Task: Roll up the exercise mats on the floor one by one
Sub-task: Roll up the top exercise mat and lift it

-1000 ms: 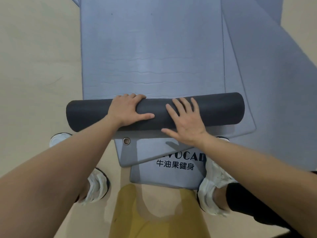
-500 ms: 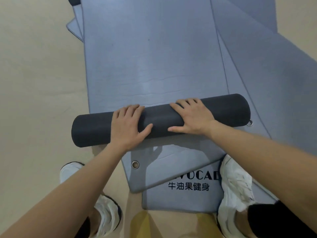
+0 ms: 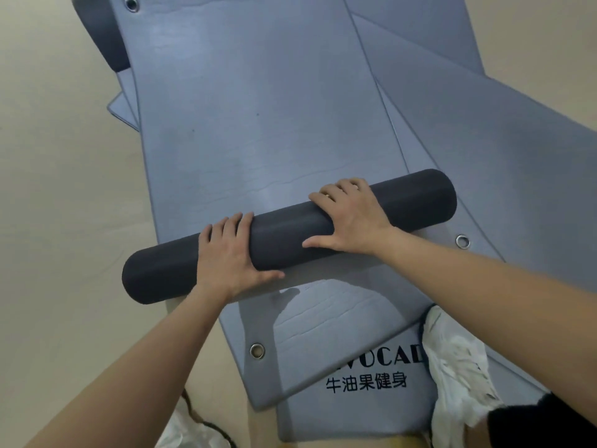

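A blue-grey exercise mat (image 3: 258,108) lies flat on the floor, stretching away from me. Its near end is wound into a thick dark grey roll (image 3: 416,202) lying slantwise across it, left end nearer to me. My left hand (image 3: 227,253) presses on the roll left of its middle, fingers laid over the top and thumb stretched to the right. My right hand (image 3: 350,218) presses on it right of the middle, its fingers draped over the far side of the crest.
More blue-grey mats lie fanned underneath: one with metal eyelets (image 3: 323,324), one with black print (image 3: 365,383), another to the right (image 3: 484,140). A dark rolled end (image 3: 103,37) shows at the top left. My white shoes (image 3: 458,367) stand by the near ends. Beige floor (image 3: 64,189) lies left.
The roll has travelled away from me along the mat and turned slantwise. Both hands moved with it, and more of the eyelet mat below is uncovered.
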Demonstrator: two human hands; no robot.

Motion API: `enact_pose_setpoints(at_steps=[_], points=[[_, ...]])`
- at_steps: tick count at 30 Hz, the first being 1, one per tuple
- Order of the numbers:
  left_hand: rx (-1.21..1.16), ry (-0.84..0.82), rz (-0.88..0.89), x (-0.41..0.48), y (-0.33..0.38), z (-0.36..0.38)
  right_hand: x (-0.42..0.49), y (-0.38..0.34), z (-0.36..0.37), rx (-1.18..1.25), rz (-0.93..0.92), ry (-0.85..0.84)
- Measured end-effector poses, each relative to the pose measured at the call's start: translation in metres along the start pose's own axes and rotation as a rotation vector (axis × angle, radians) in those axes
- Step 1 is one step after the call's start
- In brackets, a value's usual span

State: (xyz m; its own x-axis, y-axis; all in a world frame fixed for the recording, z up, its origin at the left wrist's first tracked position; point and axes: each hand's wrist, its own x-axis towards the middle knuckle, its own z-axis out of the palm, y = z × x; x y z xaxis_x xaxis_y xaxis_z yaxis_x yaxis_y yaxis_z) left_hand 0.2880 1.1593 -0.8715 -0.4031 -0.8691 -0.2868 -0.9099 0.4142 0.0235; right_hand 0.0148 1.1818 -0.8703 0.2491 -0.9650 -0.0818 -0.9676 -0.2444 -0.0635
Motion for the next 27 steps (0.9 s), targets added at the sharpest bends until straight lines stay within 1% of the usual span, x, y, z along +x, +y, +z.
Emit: enact_pose_setpoints(at_steps=[3,7,10,14,16,20,24,27], points=[[-0.037,-0.058,0.022,0.02,-0.009,-0.011,-0.003,0.006,0.001,-0.099,-0.029,-0.048],[-0.098,-0.152,0.037,0.044,-0.016,-0.021,0.006,0.013,-0.003,-0.207,-0.026,-0.197],[-0.09,-0.219,0.027,0.06,-0.017,-0.029,0.025,0.017,-0.013,-0.152,-0.024,-0.268],[-0.092,-0.217,0.017,0.065,-0.016,-0.041,0.042,0.022,-0.03,-0.106,-0.102,-0.272],[-0.113,-0.251,0.007,0.059,-0.013,-0.043,0.04,0.022,-0.037,-0.051,-0.108,-0.31],[-0.184,-0.433,0.002,0.033,0.004,-0.032,0.013,0.02,-0.045,0.049,-0.105,-0.495],[-0.23,-0.52,0.018,-0.001,0.023,-0.017,-0.024,0.011,-0.041,0.113,-0.088,-0.617],[-0.288,-0.621,0.02,-0.023,0.033,-0.008,-0.047,0.004,-0.034,0.163,-0.081,-0.741]])
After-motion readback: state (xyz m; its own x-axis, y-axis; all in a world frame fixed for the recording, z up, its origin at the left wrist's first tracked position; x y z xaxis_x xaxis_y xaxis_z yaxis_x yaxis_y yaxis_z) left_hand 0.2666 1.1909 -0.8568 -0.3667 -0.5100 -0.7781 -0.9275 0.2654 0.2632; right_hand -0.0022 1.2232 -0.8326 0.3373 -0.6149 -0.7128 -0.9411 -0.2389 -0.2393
